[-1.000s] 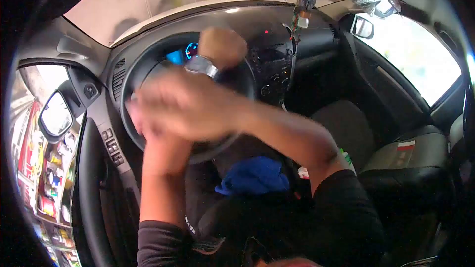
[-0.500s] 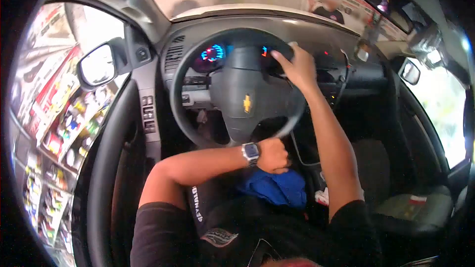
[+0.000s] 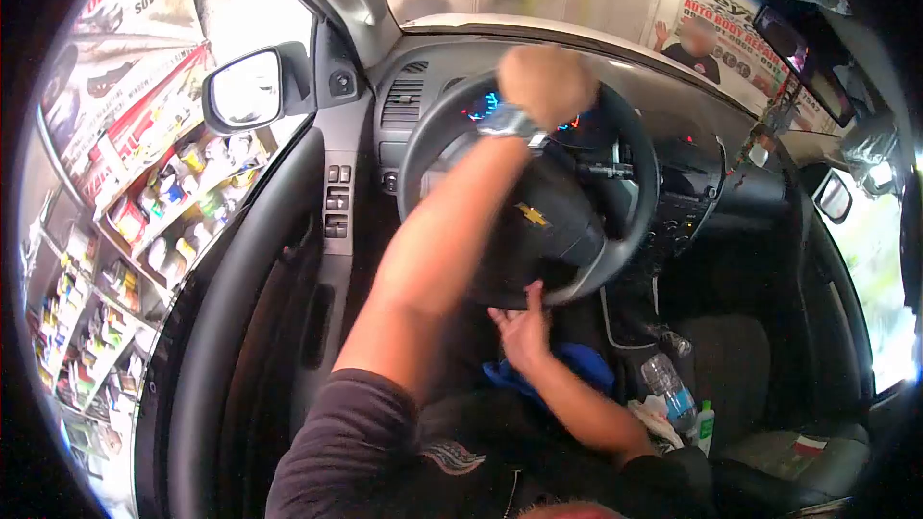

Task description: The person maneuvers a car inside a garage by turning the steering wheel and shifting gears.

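A black steering wheel (image 3: 642, 202) with a gold emblem is in front of me, turned at an angle. My left hand (image 3: 546, 85), blurred, is closed over the top of its rim. A silver watch (image 3: 514, 123) is on that wrist. My right hand (image 3: 524, 332) is low by the bottom of the wheel, fingers and thumb spread. Whether it touches the rim I cannot tell. Beneath the right forearm, a blue cloth (image 3: 588, 365) lies by my lap. The lit gauges (image 3: 486, 108) are partly hidden behind my left hand and the rim.
To the right are a clear plastic bottle (image 3: 668, 389) and a green bottle (image 3: 705, 428) beside the seat. The driver's door (image 3: 231, 298) is at my left, with shelves of containers (image 3: 144, 221) outside. Beyond the windshield, a person (image 3: 694, 58) stands with one hand raised.
The wheel has turned. My left hand has risen from near the lap to the top of the rim, while my right hand has dropped from the upper right to the bottom. The view has shifted.
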{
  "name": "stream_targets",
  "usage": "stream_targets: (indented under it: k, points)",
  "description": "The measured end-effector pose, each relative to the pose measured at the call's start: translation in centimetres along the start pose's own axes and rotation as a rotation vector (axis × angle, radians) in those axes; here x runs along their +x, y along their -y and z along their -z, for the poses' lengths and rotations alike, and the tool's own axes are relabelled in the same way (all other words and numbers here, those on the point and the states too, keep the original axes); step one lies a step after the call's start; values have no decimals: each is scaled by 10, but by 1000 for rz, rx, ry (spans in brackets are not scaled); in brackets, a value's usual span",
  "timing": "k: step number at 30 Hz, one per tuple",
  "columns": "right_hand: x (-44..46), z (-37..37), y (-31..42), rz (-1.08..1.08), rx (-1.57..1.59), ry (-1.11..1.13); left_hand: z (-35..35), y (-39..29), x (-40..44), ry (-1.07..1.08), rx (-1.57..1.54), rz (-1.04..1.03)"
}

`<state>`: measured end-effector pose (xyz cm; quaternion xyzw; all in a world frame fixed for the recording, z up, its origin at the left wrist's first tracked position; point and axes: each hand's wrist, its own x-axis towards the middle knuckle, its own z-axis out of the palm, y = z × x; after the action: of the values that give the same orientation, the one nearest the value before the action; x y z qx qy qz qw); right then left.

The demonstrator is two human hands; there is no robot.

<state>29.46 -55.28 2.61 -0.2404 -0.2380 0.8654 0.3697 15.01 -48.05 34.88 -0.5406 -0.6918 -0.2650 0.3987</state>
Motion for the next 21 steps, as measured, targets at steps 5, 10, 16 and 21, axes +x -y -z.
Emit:
stream_targets:
  k: [5,10,16,21]
  points:
    - [-39,-49,17,-562,-1092,846,-28,-44,16,50,-67,-223]
    - [-88,-164,156,121,-1478,1495,-25,-40,16,55,-89,-225]
    - [-22,-205,250,1018,-1257,592,-31,-30,13,-119,-352,-220]
    - [119,-133,298,1388,-1525,-41,-48,-21,18,108,-95,-188]
